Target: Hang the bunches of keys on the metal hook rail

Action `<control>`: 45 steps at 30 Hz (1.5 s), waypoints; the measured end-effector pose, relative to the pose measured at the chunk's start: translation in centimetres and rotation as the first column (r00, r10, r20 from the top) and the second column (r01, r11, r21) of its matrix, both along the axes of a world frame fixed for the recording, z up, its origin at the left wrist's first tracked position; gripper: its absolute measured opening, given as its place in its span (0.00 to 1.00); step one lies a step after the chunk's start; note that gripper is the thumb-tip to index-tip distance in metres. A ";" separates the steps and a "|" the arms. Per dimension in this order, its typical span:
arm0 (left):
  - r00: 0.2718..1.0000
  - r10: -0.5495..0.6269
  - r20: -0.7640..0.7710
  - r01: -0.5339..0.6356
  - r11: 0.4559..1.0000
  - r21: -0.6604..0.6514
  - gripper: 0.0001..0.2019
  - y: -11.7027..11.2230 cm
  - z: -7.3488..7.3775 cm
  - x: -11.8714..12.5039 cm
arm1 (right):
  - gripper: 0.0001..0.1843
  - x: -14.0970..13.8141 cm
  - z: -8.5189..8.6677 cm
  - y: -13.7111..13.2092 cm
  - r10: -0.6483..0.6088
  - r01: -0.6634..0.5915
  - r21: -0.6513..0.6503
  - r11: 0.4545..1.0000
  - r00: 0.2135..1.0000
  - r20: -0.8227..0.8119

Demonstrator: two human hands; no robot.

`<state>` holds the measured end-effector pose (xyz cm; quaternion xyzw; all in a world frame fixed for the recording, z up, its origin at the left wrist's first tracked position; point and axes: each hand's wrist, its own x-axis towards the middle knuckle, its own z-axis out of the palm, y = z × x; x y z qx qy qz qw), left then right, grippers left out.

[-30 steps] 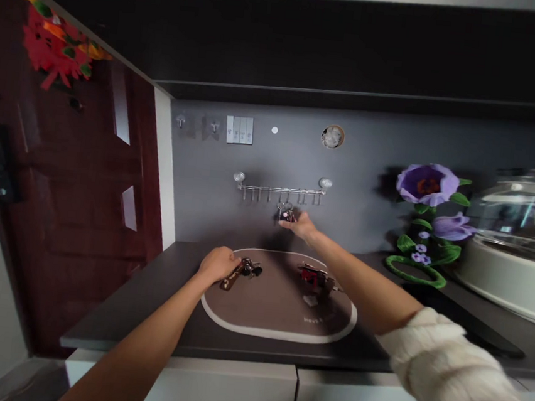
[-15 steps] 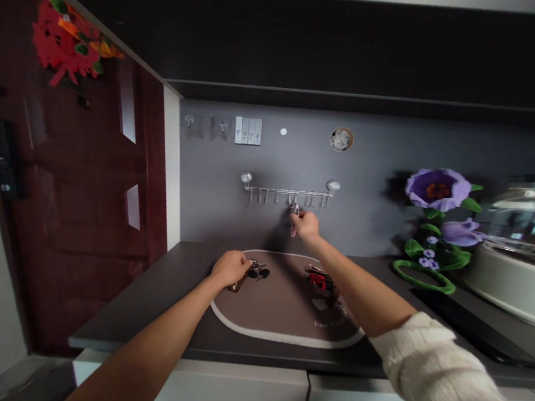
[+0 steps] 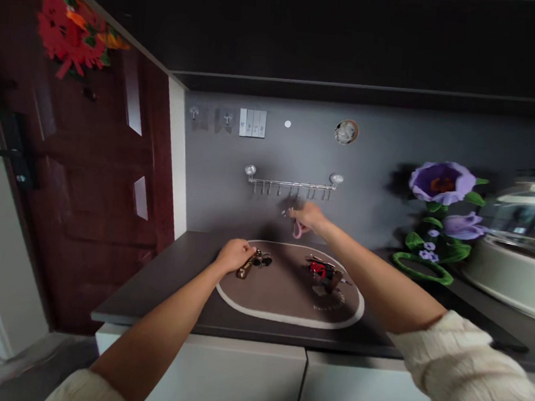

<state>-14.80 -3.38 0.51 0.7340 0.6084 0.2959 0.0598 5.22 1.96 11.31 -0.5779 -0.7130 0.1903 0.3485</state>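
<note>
My right hand [image 3: 311, 216] is closed on a keychain with a pink strap [image 3: 297, 230], just below the hook rail [image 3: 292, 184] on the grey wall. Small silvery pieces of it stick out to the left of my fingers. It appears apart from the hooks. Down on the brown mat [image 3: 281, 296], my left hand [image 3: 234, 255] pinches a set of keys [image 3: 262, 260] with dark round pieces. A brown and gold tag [image 3: 244, 269] lies under those fingers. On the mat's right side rests a bunch of keys with red and black parts [image 3: 320, 270].
A dark shelf [image 3: 311, 41] overhangs the counter. At right stand a purple fabric flower [image 3: 442, 182] and a white appliance with a clear cover [image 3: 516, 268]. A flat black object [image 3: 469, 314] lies before them. A dark red door [image 3: 105, 210] is on the left.
My right hand has drawn the pink keychain down and away from the hooks, its pink strap now swung lower. My left hand stays at the keys, with the brown tag more exposed. The view has shifted slightly.
</note>
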 end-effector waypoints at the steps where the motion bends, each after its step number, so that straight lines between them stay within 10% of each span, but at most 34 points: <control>1: 1.000 0.005 0.018 -0.005 1.000 0.003 0.17 -0.1 0.0 -0.1 | 0.13 0.1 -1.2 -0.8 0.022 -0.016 -0.056 0.998 0.994 0.106; 5: 0.987 0.025 0.159 -0.031 0.999 0.040 0.14 -0.5 -0.1 -0.3 | 0.20 0.4 -4.6 -3.5 0.110 -0.051 -0.151 0.987 0.904 0.413; 10: 0.905 -0.025 0.425 -0.020 0.995 0.102 0.15 -1.3 0.4 -0.2 | 0.26 1.3 -2.9 -5.4 0.149 -0.102 -0.125 0.987 0.873 0.465; 12: 0.878 -0.102 0.467 0.069 0.994 0.087 0.17 -2.1 1.7 0.1 | 0.24 2.0 -1.5 -5.9 0.301 -0.249 -0.201 0.947 0.906 0.296; 15: 0.787 -0.252 0.562 0.320 0.947 -0.024 0.21 -3.4 4.7 0.9 | 0.19 3.0 -0.1 -6.5 0.583 -0.590 -0.340 0.732 0.801 -0.134; 17: 0.634 -0.344 0.692 0.524 0.850 -0.058 0.23 -4.0 6.7 1.5 | 0.18 3.6 -0.1 -6.6 0.609 -0.729 -0.316 0.608 0.683 -0.404; 20: 0.424 -0.331 0.843 0.674 0.737 -0.050 0.27 -4.0 8.4 2.3 | 0.25 4.1 -1.2 -6.3 0.506 -0.800 -0.195 0.567 0.526 -0.683; 25: 0.302 -0.177 0.937 0.728 0.678 -0.107 0.30 -2.8 7.1 2.9 | 0.31 4.7 -4.4 -5.4 0.346 -0.803 -0.106 0.586 0.366 -0.864; 34: 0.222 -0.072 0.972 0.758 0.640 -0.126 0.31 -2.3 3.5 2.5 | 0.33 5.2 -6.4 -6.0 0.278 -0.818 -0.132 0.560 0.336 -0.900; 40: 0.282 -0.150 0.948 0.649 0.757 -0.074 0.29 -1.6 4.8 1.5 | 0.32 4.0 -4.9 -5.3 0.346 -0.796 -0.111 0.595 0.378 -0.859; 45: 0.525 -0.192 0.829 0.274 0.960 0.049 0.20 0.2 4.9 0.5 | 0.22 1.3 -4.6 -4.1 0.394 -0.693 -0.086 0.716 0.503 -0.769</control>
